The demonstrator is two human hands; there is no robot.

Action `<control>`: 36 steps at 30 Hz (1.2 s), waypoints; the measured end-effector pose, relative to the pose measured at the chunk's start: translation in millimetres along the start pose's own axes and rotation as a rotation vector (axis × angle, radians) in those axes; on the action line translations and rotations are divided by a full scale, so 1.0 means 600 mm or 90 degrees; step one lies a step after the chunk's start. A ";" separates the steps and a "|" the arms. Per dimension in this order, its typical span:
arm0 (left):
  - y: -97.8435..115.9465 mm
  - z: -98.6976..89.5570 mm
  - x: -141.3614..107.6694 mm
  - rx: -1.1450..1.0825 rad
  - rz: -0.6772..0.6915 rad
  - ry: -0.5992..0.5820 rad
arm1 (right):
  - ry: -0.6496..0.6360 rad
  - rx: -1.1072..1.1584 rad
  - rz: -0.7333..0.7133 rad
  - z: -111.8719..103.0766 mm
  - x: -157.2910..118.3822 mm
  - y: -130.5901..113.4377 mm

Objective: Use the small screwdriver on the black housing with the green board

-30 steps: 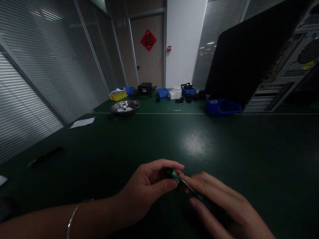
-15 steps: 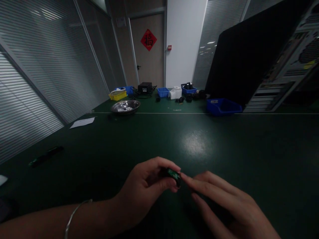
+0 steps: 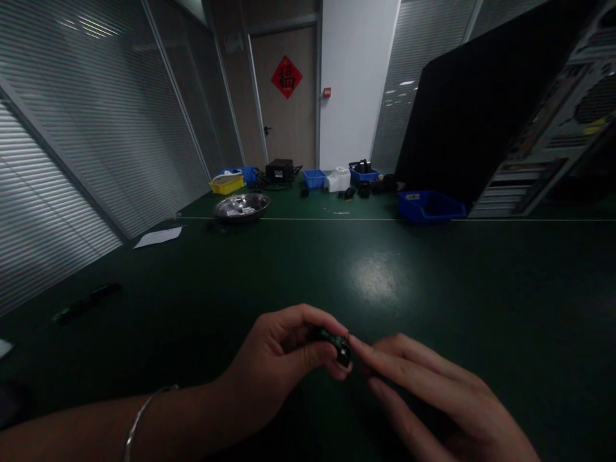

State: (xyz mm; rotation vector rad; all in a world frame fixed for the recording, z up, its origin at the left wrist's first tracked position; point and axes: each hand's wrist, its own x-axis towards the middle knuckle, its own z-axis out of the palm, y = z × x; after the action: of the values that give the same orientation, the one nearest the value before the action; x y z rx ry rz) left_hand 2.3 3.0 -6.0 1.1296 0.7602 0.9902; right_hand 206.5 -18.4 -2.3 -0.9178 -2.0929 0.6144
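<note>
Clock positions refer to the view's centre. The left hand [image 3: 282, 359], between six and seven o'clock, pinches a small green-and-black component [image 3: 341, 350] between thumb and index finger. The component sits between five and six o'clock. The right hand [image 3: 443, 391], between four and five o'clock, presents its index fingertip at the component's edge; whether it grips anything cannot be told. A blue bin [image 3: 411, 210] stands between two and three o'clock.

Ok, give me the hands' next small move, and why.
Perhaps use the left hand to tilt the small green and black part slightly: that hand's grip hides much of it, and the right hand is close by its exposed end.
</note>
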 end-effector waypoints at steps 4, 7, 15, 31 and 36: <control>0.001 -0.004 0.002 0.030 0.004 0.005 | 0.091 -0.049 0.014 0.005 0.008 -0.007; 0.004 -0.007 -0.001 0.139 0.004 -0.007 | 0.111 -0.064 0.017 0.006 0.011 -0.007; 0.018 0.002 -0.012 0.586 0.155 -0.259 | 0.102 -0.054 0.024 0.006 -0.014 0.012; 0.018 0.005 -0.011 0.585 0.139 -0.237 | 0.069 -0.009 0.039 0.006 -0.010 0.017; 0.011 0.008 -0.009 0.675 0.120 -0.224 | 0.004 0.031 0.091 0.002 -0.004 0.010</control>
State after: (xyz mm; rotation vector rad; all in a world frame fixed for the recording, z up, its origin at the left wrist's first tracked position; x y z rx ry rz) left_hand 2.7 -3.2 1.6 2.2517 0.9132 0.4639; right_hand 209.1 -16.8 -7.9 -1.0467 -2.0096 0.7330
